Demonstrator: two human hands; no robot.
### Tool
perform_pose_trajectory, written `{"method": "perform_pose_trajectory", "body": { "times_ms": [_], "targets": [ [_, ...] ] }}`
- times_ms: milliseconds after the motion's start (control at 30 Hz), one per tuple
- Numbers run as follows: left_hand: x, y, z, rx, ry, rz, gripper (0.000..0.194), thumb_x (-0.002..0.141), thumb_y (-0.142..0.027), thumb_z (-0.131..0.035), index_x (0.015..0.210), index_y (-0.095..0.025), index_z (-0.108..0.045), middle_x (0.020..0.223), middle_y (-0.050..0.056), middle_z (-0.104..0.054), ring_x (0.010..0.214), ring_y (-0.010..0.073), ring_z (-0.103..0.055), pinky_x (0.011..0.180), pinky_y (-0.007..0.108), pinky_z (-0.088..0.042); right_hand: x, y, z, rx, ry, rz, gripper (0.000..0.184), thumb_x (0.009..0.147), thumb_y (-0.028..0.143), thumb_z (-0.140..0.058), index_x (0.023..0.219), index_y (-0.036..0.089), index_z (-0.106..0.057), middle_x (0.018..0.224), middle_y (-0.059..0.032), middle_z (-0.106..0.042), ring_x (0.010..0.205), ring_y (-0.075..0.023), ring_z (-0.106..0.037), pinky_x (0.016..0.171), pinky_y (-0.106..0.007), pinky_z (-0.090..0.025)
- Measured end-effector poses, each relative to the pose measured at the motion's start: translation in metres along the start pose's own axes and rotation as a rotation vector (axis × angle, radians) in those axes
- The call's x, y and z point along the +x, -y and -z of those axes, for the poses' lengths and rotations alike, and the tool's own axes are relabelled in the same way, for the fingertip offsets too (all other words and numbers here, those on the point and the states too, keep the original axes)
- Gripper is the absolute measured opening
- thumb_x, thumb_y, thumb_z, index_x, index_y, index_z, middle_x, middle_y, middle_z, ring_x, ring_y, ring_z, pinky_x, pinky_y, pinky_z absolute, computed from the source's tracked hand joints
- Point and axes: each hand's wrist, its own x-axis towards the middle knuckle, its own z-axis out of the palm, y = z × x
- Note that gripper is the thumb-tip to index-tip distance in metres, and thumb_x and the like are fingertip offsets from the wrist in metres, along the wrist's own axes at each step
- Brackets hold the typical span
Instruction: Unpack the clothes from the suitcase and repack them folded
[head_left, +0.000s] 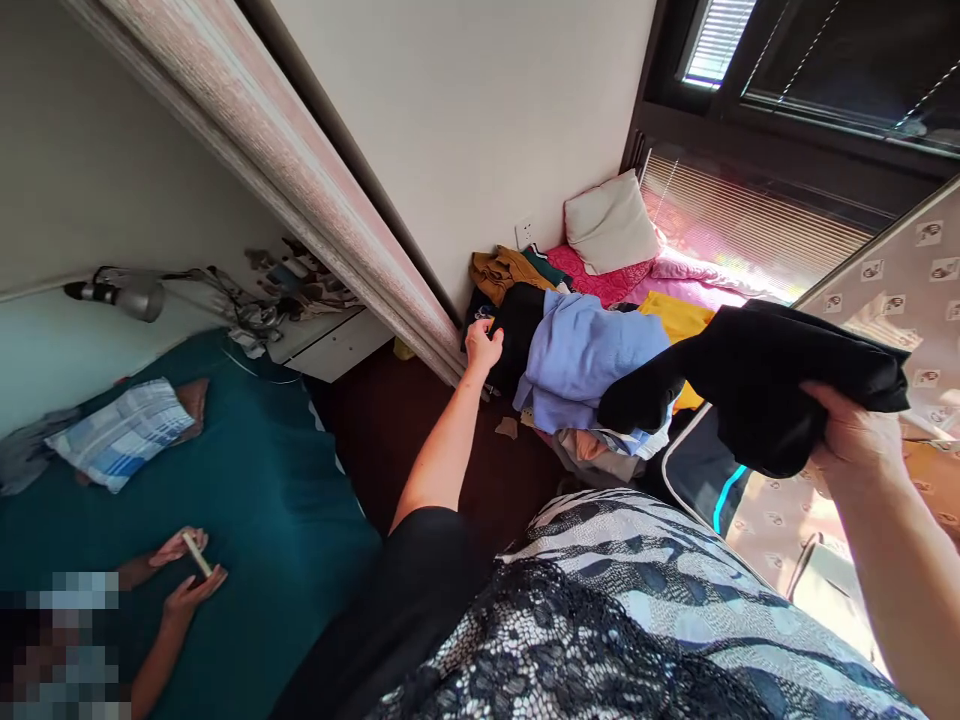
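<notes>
The black garment [765,375] looks plain, soft and loosely bunched.

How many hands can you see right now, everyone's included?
4: the wearer's left hand by dark cloth, the wearer's right hand gripping a black garment, and another person's upper hand and lower hand around a phone-like object at the teal bed.

Wall [480,110], off-white; curtain [300,180], pale pink; floor [382,430], dark brown; bed [262,460], teal-covered; drawer unit [337,345], white; window [847,65], dark-framed; blinds [757,215], sunlit.
</notes>
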Motion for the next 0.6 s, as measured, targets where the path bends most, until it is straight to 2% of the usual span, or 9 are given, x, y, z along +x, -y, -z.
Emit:
{"method": "perform_pose_trajectory", "body": {
  "times_ms": [100, 167, 233, 300, 400, 500, 533, 567, 600],
  "targets": [
    [-0.001, -0.006, -0.005, 0.008, 0.007, -0.158, 0.023, 0.091, -0.017, -0.074, 0.114, -0.017, -0.07, 0.125, 0.018, -0.073, 0.122, 0.0301, -0.072, 0.116, 0.051, -0.055, -0.014, 0.022, 0.014, -0.008, -0.069, -0.003, 0.048, 0.07, 0.052, -0.093, 0.116, 0.043, -0.08, 0.119, -0.0056, -0.079, 0.111, -0.043, -0.078, 0.089, -0.073, -0.066],
    [-0.012, -0.02, -0.015, -0.058, 0.073, -0.287, 0.024, 0.094, -0.024, -0.074, 0.117, -0.018, -0.071, 0.126, 0.017, -0.073, 0.118, 0.0288, -0.073, 0.112, 0.048, -0.058, -0.022, 0.035, 0.02, -0.013, -0.151, -0.017, 0.056, 0.063, 0.055, -0.097, 0.115, 0.039, -0.08, 0.118, -0.007, -0.079, 0.11, -0.0417, -0.078, 0.094, -0.073, -0.065],
    [-0.029, -0.04, -0.03, -0.169, 0.218, -0.389, 0.03, 0.097, -0.037, -0.074, 0.121, -0.019, -0.071, 0.127, 0.017, -0.073, 0.117, 0.0284, -0.074, 0.105, 0.045, -0.061, -0.028, 0.048, 0.02, -0.026, -0.168, 0.004, 0.06, 0.06, 0.057, -0.099, 0.113, 0.038, -0.08, 0.116, -0.0073, -0.078, 0.111, -0.0397, -0.078, 0.1, -0.072, -0.063],
    [-0.049, -0.064, -0.048, -0.322, 0.416, -0.448, 0.046, 0.098, -0.055, -0.072, 0.126, -0.019, -0.071, 0.133, 0.019, -0.072, 0.123, 0.0305, -0.073, 0.105, 0.045, -0.061, -0.03, 0.06, 0.013, -0.052, -0.097, 0.058, 0.056, 0.065, 0.06, -0.096, 0.113, 0.038, -0.08, 0.112, -0.007, -0.078, 0.111, -0.0378, -0.077, 0.1, -0.069, -0.064],
    [-0.079, -0.101, -0.074, -0.582, 0.773, -0.404, 0.076, 0.097, -0.084, -0.058, 0.135, -0.019, -0.07, 0.143, 0.02, -0.071, 0.141, 0.0346, -0.065, 0.12, 0.051, -0.052, -0.025, 0.069, -0.017, -0.083, 0.004, 0.131, 0.041, 0.078, 0.06, -0.088, 0.108, 0.033, -0.078, 0.103, -0.0077, -0.077, 0.103, -0.0347, -0.075, 0.094, -0.063, -0.066],
    [-0.104, -0.126, -0.086, -0.8, 1.114, -0.172, 0.094, 0.093, -0.098, -0.04, 0.135, -0.02, -0.072, 0.14, 0.019, -0.075, 0.148, 0.0374, -0.06, 0.125, 0.057, -0.047, -0.023, 0.067, -0.067, -0.203, 0.058, 0.26, 0.032, 0.087, 0.054, -0.079, 0.096, 0.024, -0.076, 0.092, -0.0077, -0.073, 0.093, -0.0303, -0.072, 0.092, -0.058, -0.065],
    [-0.11, -0.13, -0.086, -0.825, 1.146, -0.127, 0.095, 0.093, -0.099, -0.038, 0.134, -0.02, -0.073, 0.136, 0.019, -0.077, 0.146, 0.0383, -0.062, 0.123, 0.059, -0.05, -0.025, 0.063, -0.086, -0.273, 0.134, 0.32, 0.03, 0.089, 0.05, -0.076, 0.099, 0.021, -0.076, 0.094, -0.0083, -0.074, 0.097, -0.0306, -0.071, 0.096, -0.058, -0.063],
    [-0.114, -0.132, -0.083, -0.796, 1.107, -0.147, 0.094, 0.096, -0.097, -0.035, 0.132, -0.02, -0.075, 0.129, 0.019, -0.079, 0.141, 0.0384, -0.066, 0.118, 0.059, -0.054, -0.029, 0.059, -0.104, -0.341, 0.235, 0.393, 0.033, 0.09, 0.044, -0.074, 0.112, 0.02, -0.077, 0.107, -0.0101, -0.076, 0.108, -0.0321, -0.07, 0.104, -0.059, -0.06],
    [-0.116, -0.13, -0.079, -0.735, 1.028, -0.192, 0.091, 0.099, -0.094, -0.034, 0.128, -0.02, -0.077, 0.121, 0.018, -0.081, 0.135, 0.0379, -0.07, 0.113, 0.059, -0.058, -0.036, 0.053, -0.121, -0.415, 0.378, 0.458, 0.044, 0.087, 0.039, -0.076, 0.127, 0.02, -0.076, 0.123, -0.0133, -0.076, 0.12, -0.0347, -0.068, 0.111, -0.061, -0.055]
  ]
}}
